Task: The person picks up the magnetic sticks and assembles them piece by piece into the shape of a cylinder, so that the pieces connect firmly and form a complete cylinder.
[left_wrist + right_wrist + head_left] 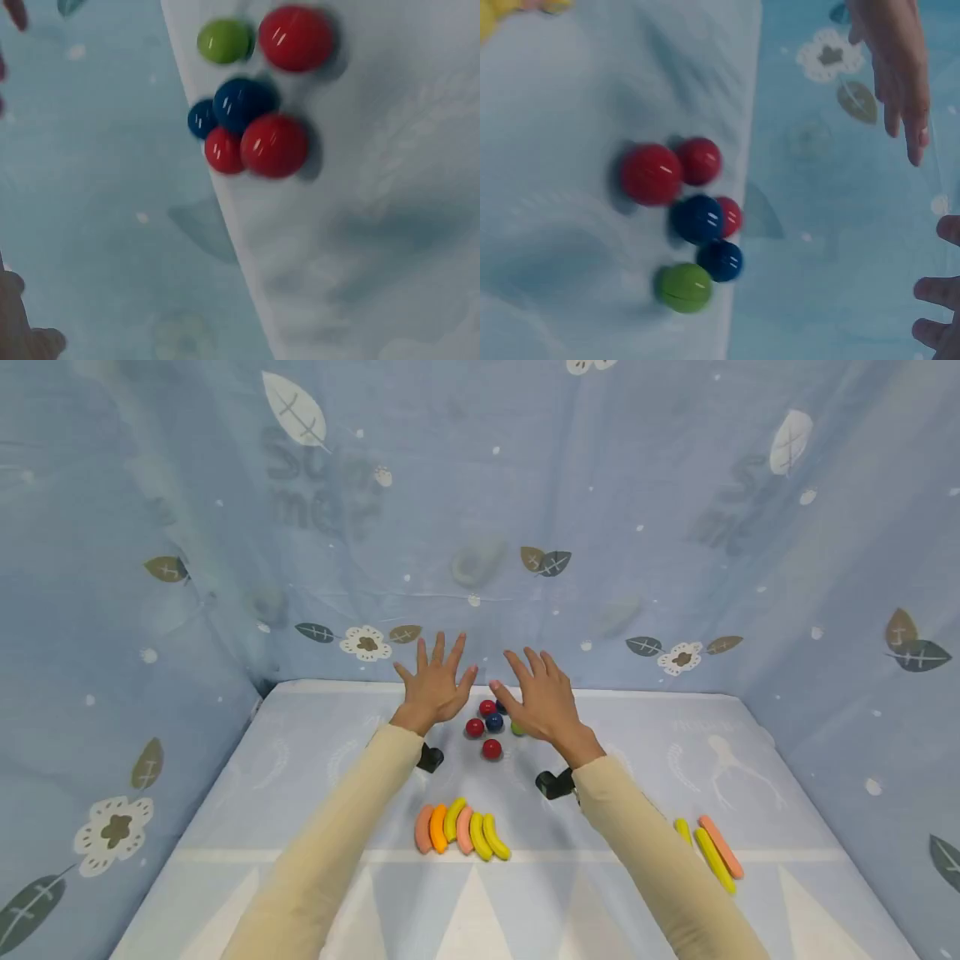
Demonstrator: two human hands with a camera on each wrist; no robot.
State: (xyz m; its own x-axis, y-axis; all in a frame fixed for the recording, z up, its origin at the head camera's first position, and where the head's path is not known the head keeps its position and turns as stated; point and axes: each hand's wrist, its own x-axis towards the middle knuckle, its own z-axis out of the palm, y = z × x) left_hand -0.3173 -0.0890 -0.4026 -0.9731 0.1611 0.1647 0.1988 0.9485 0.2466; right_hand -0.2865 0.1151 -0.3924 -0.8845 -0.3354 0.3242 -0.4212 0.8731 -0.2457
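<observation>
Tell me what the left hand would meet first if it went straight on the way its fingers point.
Probably the blue patterned cloth at the back: the left hand points toward it, with nothing visible between, though the head view leaves the gap unclear.

In the head view we lose part of a green ball [517, 728] and a dark blue ball [501, 707] behind the right hand [542, 702]. The right sleeve [660, 860] covers one end of a yellow stick [682, 829], and the worktop [810, 827] runs off the bottom edge. The lettering [705, 726] by its far corner is too faint for us to read. In the left wrist view, the left edge crops the left hand [433, 693] to bits of fingers. In the right wrist view, we get yellow things [487, 19], probably toy bananas, blurred and cropped, and a red ball [730, 217] partly hidden.
</observation>
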